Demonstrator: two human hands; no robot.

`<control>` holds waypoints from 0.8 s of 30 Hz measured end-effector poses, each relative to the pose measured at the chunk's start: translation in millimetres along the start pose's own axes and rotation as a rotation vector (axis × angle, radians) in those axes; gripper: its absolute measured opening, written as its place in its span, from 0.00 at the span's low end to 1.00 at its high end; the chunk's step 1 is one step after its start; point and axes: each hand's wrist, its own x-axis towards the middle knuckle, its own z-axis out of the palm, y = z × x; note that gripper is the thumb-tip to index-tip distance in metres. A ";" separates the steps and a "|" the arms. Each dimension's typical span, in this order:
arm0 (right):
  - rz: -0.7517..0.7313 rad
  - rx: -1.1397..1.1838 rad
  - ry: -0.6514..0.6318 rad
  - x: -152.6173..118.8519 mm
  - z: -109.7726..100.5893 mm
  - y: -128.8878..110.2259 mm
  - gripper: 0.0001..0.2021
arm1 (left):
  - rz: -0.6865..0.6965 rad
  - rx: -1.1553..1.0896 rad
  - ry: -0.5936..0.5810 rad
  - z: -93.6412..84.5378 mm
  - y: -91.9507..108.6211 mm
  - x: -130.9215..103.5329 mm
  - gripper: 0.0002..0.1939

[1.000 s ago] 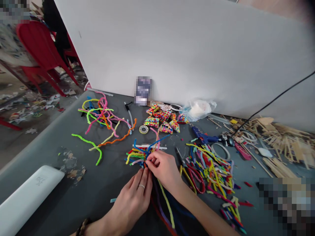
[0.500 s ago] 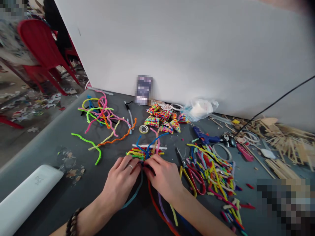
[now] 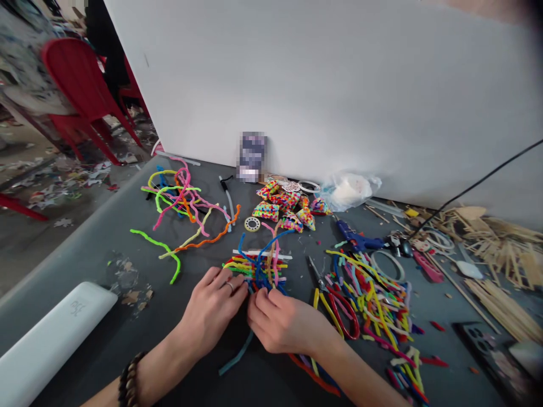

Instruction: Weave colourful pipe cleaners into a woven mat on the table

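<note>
A woven piece of colourful pipe cleaners (image 3: 237, 266) lies at the middle of the table, its rows running sideways. My left hand (image 3: 214, 305), with a ring and a beaded bracelet, grips its near left edge between bent fingers. My right hand (image 3: 288, 322) is closed at the near edge beside it, fingertips pinched on pipe cleaner strands that the fingers partly hide. Blue strands (image 3: 271, 245) and a pink strand (image 3: 276, 249) stick out past the far side. A grey-blue strand (image 3: 237, 357) hangs out toward me between my hands. Orange and purple strands trail under my right wrist.
Scissors (image 3: 348, 319) and a heap of cut pipe cleaner bits (image 3: 377, 294) lie to the right, with a blue glue gun (image 3: 358, 237) behind. Long pipe cleaners (image 3: 184, 195) lie far left. A white case-like object (image 3: 55, 339) sits near left. Patterned pouches (image 3: 286, 199) lie behind.
My right hand has drawn back toward me and turned flatter, uncovering more of the weave. The strands by my right wrist have shifted right. The view has moved slightly.
</note>
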 end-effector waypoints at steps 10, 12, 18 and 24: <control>-0.034 -0.012 0.035 0.9 7.3 2.1 0.11 | 0.088 0.056 0.013 10.2 -4.6 -6.8 0.14; -0.028 -0.014 0.053 0.5 9.4 1.4 0.10 | 0.098 0.048 0.005 11.1 -5.6 -7.0 0.13; 0.050 0.044 0.095 -4.0 18.5 1.3 0.09 | 0.108 0.027 -0.021 14.5 -3.9 -7.4 0.13; 0.244 0.268 0.089 -8.5 26.8 10.6 0.09 | 0.109 -0.045 -0.040 12.0 -8.9 -5.7 0.14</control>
